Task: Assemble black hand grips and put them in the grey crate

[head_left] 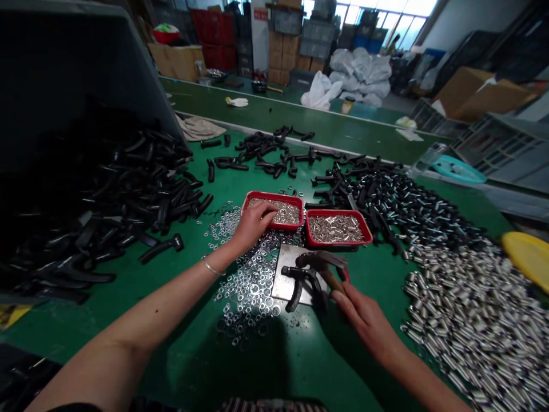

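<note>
My left hand (258, 222) reaches over the near left side of a red tray (302, 206) filled with small shiny metal pieces (286, 213). Its fingers are bent together at the pieces, and what lies between the fingertips is hidden. In my right hand (358, 309) is a hammer (317, 261) with a wooden handle, held over a flat metal plate (283, 289). A black curved plastic part (295, 286) lies on that plate, partly under the hammer head. A second red tray (369, 233), holding small metal pins (337, 229), stands right of the first.
Loose metal rings (253, 292) are scattered left of the plate. Black parts (150, 194) spill from a tipped grey bin (64, 23). On the right are a pile of black-and-metal screws (412, 197), many metal cylinders (476, 320) and a yellow lid (527, 257).
</note>
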`<state>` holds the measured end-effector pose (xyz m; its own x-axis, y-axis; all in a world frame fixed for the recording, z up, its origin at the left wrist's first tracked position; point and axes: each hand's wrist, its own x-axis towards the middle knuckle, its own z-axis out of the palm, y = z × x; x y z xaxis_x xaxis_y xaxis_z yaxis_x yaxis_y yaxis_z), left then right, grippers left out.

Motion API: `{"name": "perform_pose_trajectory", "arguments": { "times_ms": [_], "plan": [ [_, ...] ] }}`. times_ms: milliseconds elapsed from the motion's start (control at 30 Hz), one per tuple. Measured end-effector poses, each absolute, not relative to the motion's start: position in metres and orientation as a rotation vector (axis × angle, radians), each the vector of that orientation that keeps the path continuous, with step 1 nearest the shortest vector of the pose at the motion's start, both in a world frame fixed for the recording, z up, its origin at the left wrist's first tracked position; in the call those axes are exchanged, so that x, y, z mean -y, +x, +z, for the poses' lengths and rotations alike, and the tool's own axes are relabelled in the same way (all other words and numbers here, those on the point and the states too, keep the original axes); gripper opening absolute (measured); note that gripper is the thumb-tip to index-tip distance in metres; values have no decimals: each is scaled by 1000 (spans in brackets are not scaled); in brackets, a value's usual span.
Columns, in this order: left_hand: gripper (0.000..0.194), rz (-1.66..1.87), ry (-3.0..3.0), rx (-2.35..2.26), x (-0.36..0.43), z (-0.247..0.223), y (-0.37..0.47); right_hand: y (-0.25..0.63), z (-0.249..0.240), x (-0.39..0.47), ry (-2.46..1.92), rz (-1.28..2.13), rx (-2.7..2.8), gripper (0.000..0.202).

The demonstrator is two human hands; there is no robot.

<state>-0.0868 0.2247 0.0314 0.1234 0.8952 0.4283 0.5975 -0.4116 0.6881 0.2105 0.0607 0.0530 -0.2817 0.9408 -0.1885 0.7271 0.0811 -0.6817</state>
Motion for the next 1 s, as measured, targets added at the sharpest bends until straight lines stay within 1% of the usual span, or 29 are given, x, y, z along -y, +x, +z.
{"name": "perform_pose_trajectory", "arguments": {
  "times_ms": [67,133,200,267,333,433,567,733,867,1000],
  "plan": [
    [13,1139,1998,-1376,-204,26,-77,214,47,-55,-1717,943,2011,33],
    [15,1057,1952,-1302,-185,22,-65,219,39,-50,-1776,986,1956,34],
    [13,980,1893,-1246,-173,19,-52,224,32,-47,-1768,1197,1828,39],
    [11,912,1827,-1218,-168,16,-41,227,29,-44,-1709,1434,1586,44],
    [8,852,1819,-1202,-169,14,-31,226,28,-39,-1658,1566,1301,46],
    [11,791,1947,-1191,-174,9,-19,222,27,-32,-1595,1579,1008,47],
    [14,731,2101,-1233,-179,3,-11,219,17,-24,-1522,1594,855,46],
    [14,699,2122,-1269,-180,-4,-9,221,0,-19,-1427,1671,777,44],
    [13,689,2164,-1270,-179,-7,-9,222,-2,-20,-1395,1673,760,43],
    [17,630,2473,-1220,-175,-11,-11,221,4,-22,-1422,1640,810,42]
  ]
}}
